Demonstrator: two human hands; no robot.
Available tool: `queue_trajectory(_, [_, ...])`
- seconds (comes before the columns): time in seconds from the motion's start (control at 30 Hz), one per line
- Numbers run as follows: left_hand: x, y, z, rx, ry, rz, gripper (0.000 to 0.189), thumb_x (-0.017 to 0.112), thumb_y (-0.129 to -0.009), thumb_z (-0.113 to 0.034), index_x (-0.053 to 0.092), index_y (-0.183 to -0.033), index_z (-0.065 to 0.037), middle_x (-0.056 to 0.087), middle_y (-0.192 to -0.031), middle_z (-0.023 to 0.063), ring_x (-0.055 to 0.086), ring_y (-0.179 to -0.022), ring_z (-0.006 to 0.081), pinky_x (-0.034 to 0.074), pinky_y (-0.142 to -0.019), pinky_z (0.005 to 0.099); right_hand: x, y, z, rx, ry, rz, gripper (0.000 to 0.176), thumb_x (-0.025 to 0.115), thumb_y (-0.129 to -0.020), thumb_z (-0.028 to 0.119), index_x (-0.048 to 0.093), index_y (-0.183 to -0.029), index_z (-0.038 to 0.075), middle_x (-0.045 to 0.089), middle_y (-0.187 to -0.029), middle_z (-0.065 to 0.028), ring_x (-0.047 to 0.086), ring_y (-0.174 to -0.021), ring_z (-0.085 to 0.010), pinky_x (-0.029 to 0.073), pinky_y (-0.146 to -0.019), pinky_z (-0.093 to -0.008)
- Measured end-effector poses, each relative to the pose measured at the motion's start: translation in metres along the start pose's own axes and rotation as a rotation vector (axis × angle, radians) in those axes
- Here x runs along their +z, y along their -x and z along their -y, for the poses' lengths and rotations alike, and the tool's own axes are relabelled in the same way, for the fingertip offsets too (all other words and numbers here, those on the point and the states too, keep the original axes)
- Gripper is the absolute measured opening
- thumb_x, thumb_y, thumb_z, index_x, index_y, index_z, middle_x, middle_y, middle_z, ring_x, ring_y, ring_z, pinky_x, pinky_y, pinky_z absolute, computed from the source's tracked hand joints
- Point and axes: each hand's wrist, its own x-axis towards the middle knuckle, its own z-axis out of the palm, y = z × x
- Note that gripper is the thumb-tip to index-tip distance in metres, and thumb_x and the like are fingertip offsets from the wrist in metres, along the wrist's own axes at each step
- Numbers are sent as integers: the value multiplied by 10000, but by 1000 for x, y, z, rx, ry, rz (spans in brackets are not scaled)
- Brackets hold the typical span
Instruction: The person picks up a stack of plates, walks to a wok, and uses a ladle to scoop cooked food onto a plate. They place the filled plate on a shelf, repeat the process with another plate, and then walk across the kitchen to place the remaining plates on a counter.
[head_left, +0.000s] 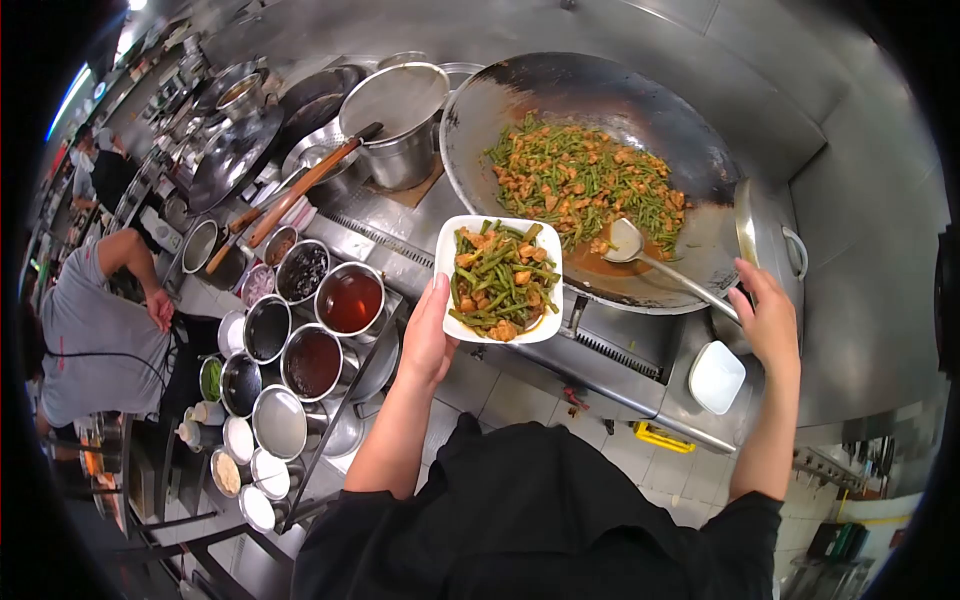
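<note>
My left hand (428, 335) grips the side of a white square bowl (447, 300), thumb along its left rim. The bowl is filled with cut green beans and browned meat pieces in sauce (503, 280). My right hand (768, 318) is open, fingers apart, beside the end of a long-handled metal ladle (690, 284). The ladle's head rests in a large wok (585, 80), at the near edge of more green beans and meat (590, 185). Below my right hand, a white square dish (716, 377) stands on the steel counter.
Left of the wok stand a strainer (395, 100) over a metal pot (402, 163) and wooden-handled tools (305, 190). Several sauce containers, one of red liquid (350, 300), fill a rack at left. Another person (105, 320) stands beyond. A lid (747, 222) leans right of the wok.
</note>
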Motion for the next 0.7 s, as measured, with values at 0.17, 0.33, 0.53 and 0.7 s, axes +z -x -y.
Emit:
queue_trajectory(0.17, [-25, 26, 13, 71, 18, -58, 492, 417, -1065, -348, 413, -1420, -6, 539, -1363, 105, 540, -1230, 187, 435, -1037, 344, 54, 40, 58, -73, -990, 58, 248, 643, -904, 80, 659, -1130, -20, 684, -979, -69, 638, -865, -140, 510, -800, -289])
queue_trajectory(0.33, [-58, 78, 30, 139, 8, -268, 456, 493, -1043, -319, 451, -1400, -38, 551, -1286, 49, 503, -1193, 134, 392, -1040, 310, 169, 76, 130, -83, -1375, 840, 353, 572, -971, 99, 541, -1307, -4, 680, -1040, -113, 657, -832, -152, 529, -727, -271])
queue_trajectory(0.53, [-72, 171, 63, 462, -62, -369, 505, 441, -1063, -332, 388, -1461, -26, 521, -1357, 52, 450, -1266, 117, 356, -1086, 301, 223, 100, 186, -76, -1636, 1333, 430, 513, -997, 187, 378, -1344, -29, 638, -1094, -193, 679, -821, -300, 566, -689, -388])
queue_trajectory(0.7, [-58, 262, 103, 607, 77, -657, 523, 426, -1068, -314, 336, -1491, -21, 494, -1407, 76, 442, -1298, 137, 357, -1093, 302, 233, 126, 218, -211, -1544, 1692, 479, 555, -977, 226, 377, -1342, -27, 623, -1114, -207, 679, -830, -326, 582, -680, -434])
